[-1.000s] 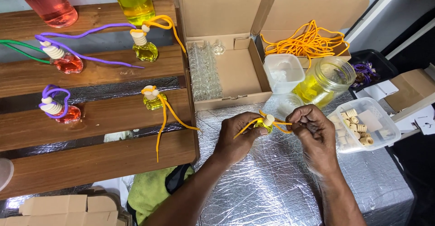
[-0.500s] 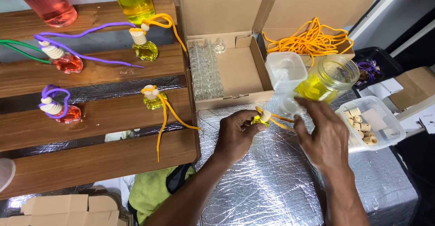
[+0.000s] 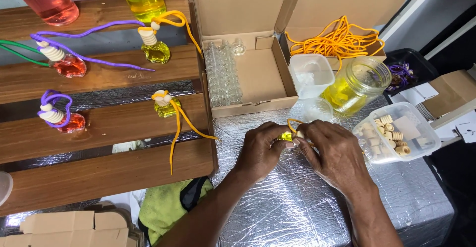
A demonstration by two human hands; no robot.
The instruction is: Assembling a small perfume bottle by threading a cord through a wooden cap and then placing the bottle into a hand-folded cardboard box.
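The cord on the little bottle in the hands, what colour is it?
Orange cord, seen in the head view.

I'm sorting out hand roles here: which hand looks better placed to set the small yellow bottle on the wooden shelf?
Probably the left hand: it grips the small yellow bottle and lies nearer the wooden shelf. The right hand is over the cap and orange cord.

The small glass bottle (image 3: 286,136) glowed yellow with an orange cord (image 3: 292,123); the quilted foil-covered bench (image 3: 297,202) was silver.
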